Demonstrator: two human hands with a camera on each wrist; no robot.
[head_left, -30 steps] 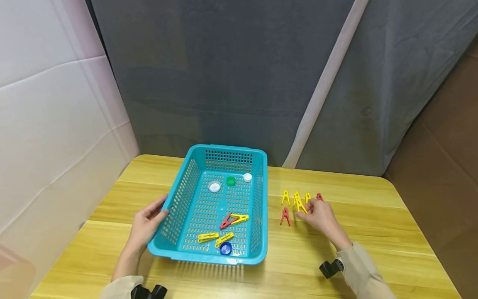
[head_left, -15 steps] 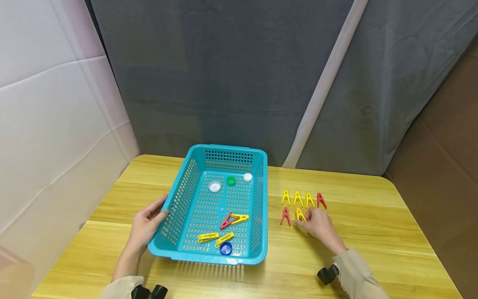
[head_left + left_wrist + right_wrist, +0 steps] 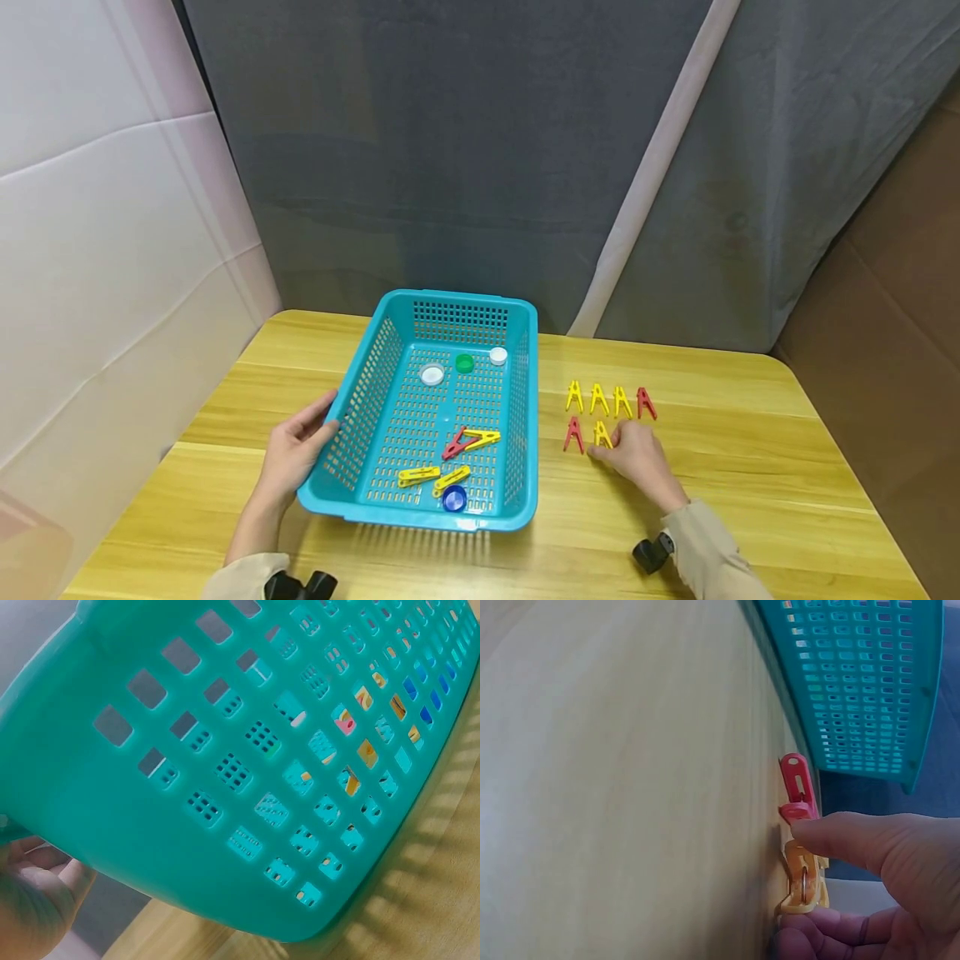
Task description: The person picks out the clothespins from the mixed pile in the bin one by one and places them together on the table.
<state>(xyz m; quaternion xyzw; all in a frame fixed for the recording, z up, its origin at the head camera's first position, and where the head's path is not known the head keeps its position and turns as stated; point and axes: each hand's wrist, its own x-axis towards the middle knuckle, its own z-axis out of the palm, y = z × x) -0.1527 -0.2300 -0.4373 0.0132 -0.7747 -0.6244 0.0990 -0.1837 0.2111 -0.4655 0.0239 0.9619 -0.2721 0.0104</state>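
My left hand (image 3: pixel 294 450) grips the left rim of a turquoise plastic basket (image 3: pixel 530 417); the left wrist view shows the fingers at the rim of the perforated basket wall (image 3: pixel 150 847). At the table my right hand (image 3: pixel 642 462) has a yellow clothespin (image 3: pixel 802 881) between thumb and fingers, legs toward me. Just left of it lies a red clothespin (image 3: pixel 573 435). Behind these two runs a row: yellow clothespins (image 3: pixel 598 399) and, at its right end, a red clothespin (image 3: pixel 646 403).
Inside the basket are a red clothespin (image 3: pixel 454 445), several yellow clothespins (image 3: pixel 418 476), a blue cap (image 3: pixel 453 498), a green cap (image 3: pixel 464 363) and two white caps (image 3: pixel 432 375). The wooden table (image 3: pixel 750 467) ends at a grey curtain (image 3: pixel 450 167) behind.
My right hand has brought the yellow clothespin down toward me from the back row to a place right of the front red one. The left hand and basket stay put.
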